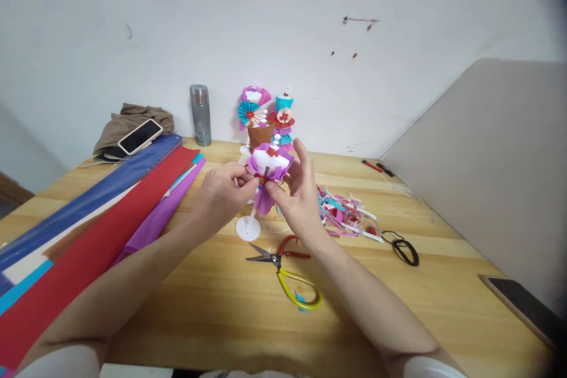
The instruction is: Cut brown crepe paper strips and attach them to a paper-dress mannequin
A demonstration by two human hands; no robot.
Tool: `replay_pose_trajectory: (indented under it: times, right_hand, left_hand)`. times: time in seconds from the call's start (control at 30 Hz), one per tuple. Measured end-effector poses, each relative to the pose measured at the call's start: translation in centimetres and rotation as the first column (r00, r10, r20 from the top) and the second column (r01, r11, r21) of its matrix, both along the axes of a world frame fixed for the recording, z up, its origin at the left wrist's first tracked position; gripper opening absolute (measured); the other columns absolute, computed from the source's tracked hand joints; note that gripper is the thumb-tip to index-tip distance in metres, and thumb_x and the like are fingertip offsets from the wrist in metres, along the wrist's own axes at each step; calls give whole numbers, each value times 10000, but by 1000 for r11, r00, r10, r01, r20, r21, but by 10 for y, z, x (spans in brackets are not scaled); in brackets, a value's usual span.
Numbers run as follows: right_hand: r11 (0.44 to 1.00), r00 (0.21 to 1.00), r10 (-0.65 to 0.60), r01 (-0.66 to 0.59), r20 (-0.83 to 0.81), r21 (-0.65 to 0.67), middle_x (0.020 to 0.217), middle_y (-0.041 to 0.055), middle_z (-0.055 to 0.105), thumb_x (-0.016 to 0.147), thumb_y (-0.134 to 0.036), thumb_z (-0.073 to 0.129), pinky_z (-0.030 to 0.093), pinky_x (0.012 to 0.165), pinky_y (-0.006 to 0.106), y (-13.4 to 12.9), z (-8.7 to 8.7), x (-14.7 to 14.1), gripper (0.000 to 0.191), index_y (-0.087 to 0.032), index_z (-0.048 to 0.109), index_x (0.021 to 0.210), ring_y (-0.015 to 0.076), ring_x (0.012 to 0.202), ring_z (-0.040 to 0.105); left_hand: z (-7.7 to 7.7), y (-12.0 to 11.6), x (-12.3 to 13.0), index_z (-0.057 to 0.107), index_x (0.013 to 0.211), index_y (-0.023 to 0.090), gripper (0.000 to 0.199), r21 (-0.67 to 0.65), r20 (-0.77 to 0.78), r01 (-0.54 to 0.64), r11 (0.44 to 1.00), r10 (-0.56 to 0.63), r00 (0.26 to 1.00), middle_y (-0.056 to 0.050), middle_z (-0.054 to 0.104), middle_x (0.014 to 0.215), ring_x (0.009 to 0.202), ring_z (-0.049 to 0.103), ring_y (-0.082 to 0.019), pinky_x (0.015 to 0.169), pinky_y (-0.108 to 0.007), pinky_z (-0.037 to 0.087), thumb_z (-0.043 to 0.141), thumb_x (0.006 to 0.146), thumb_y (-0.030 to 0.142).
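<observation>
A small goblet-shaped craft (270, 160), wrapped in ruffled purple crepe paper with a white top, stands upright on a thin stem and round white base (248, 228). Around its middle runs a red strip (262, 176). On the left side, my left hand (221, 192) pinches the strip between thumb and fingers. My right hand (301, 201) grips the craft from the right, its thumb pressed on the front and index finger raised. Open scissors (278, 260) with one red and one yellow handle lie just below the hands.
Behind stand similar paper-dressed crafts, one brown (260, 137). Rolled crepe paper (110, 221) spans the left, near a thermos (201, 115) and a phone (140, 136) on brown cloth (126, 115). To the right lie paper scraps (343, 212), a black band (407, 252) and another phone (522, 307).
</observation>
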State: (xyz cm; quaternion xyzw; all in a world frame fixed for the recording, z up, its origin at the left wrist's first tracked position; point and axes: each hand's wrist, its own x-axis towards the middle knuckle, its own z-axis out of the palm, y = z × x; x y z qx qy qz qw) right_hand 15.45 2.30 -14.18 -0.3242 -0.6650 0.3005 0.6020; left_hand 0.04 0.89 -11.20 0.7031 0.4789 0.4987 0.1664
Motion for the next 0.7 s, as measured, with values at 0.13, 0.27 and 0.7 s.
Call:
replay_pose_trajectory:
  times: [0.13,0.27,0.7]
  right_hand:
    - [1000,996,15,-17,-83,-26,1296,94,571,806,-248,658,489,998,472,-2,-3,-5,777,-328,266,1472,242,1150,595]
    - [999,998,-29,26,-58,-41,1318,97,556,781,-257,695,468,1009,488,-4,-4,-4,684,-315,380,1386,258,1193,561]
    - [998,998,25,-28,-49,-57,1206,78,641,793,-261,689,498,950,423,4,-8,0,500,-271,501,1256,234,1118,616]
  left_hand:
    - [-1,1,1,597,550,156,199,-24,26,4,1000,-3,1000,48,518,466,465,397,-72,464,-216,297,617,740,213]
    - [-2,3,2,629,608,158,131,-104,101,17,994,-7,995,33,571,501,464,456,-81,471,-208,355,623,719,229]
    - [8,10,-3,612,671,153,101,-254,286,192,948,-116,951,54,512,521,487,474,-76,463,-189,365,675,632,222]
